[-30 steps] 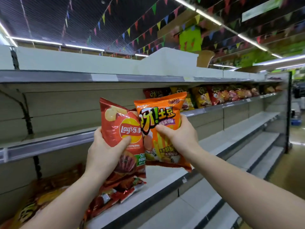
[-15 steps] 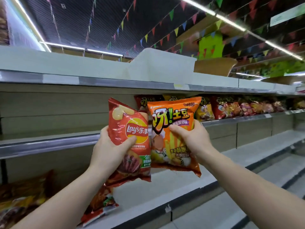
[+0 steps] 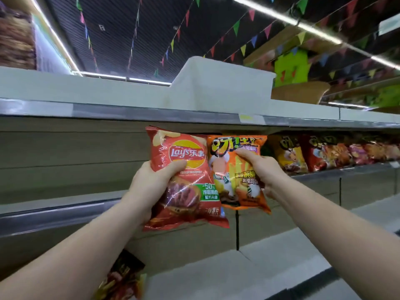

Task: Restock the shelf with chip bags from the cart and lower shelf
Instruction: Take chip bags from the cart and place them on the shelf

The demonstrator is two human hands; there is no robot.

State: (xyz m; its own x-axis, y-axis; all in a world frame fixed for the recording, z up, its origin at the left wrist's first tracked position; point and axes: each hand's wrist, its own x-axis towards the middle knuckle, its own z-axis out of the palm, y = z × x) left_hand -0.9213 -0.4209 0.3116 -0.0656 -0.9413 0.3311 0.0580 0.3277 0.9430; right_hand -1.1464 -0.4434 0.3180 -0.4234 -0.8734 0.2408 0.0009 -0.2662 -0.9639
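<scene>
Two chip bags held upright at the shelf
Left hand grips a red Lay's bag; right hand grips an orange fries-print bag, tops up.

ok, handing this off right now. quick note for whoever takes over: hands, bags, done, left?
Left hand: grips the red Lay's bag, raised in front of the upper shelf.
Right hand: grips the orange bag, beside the red one, level with the stocked row.
Done: a row of bags stands on that shelf to the right; its left stretch is bare.
Left: set both held bags onto the shelf next to the row. At least one more bag lies on the lower shelf. Cart not in view.
</scene>
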